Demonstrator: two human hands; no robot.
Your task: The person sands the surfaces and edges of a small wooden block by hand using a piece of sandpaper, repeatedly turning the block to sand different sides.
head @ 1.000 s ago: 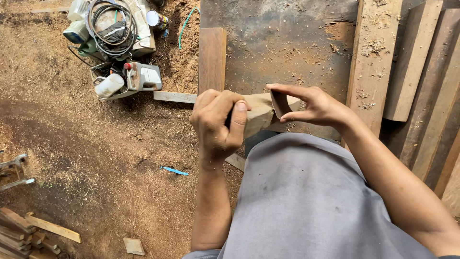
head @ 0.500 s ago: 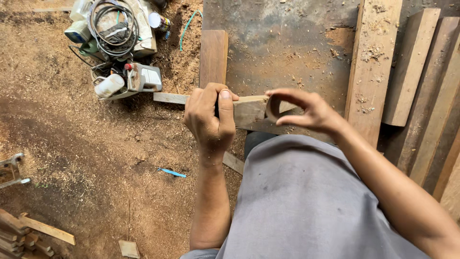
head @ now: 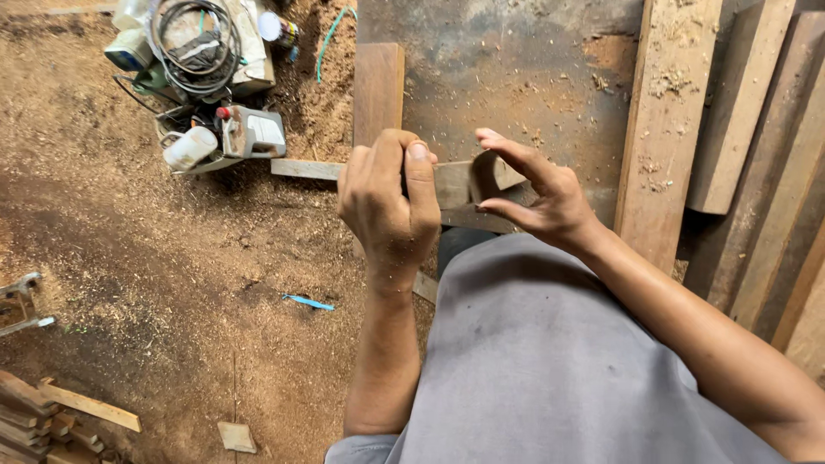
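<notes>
Left hand: I am seeing the left hand (head: 388, 202) closing into a fist around the wooden strip (head: 451, 182), with the thumb lying straight along the top of it.
Right hand: the right hand (head: 537, 196) is staying half open; the forefinger and the thumb are curving like a hook around the right end of the same strip, and I cannot tell if they are really pressing on it.
Hands together: the two hands are sitting close to each other, with a short part of the strip showing between them.
Wooden strip: it is lying level in front of the person's body, above the dark dusty slab (head: 507, 77), and its thin left end is sticking out past the left hand.
Plank behind: a brown upright plank (head: 378, 90) is showing just behind the left hand.
Right side: several long boards (head: 666, 129) are leaning side by side.
Ground: the sawdust floor (head: 129, 258) is carrying a pile of power tools and cables (head: 202, 69), a small blue piece (head: 308, 302), and wood offcuts (head: 51, 412) at the lower left.
</notes>
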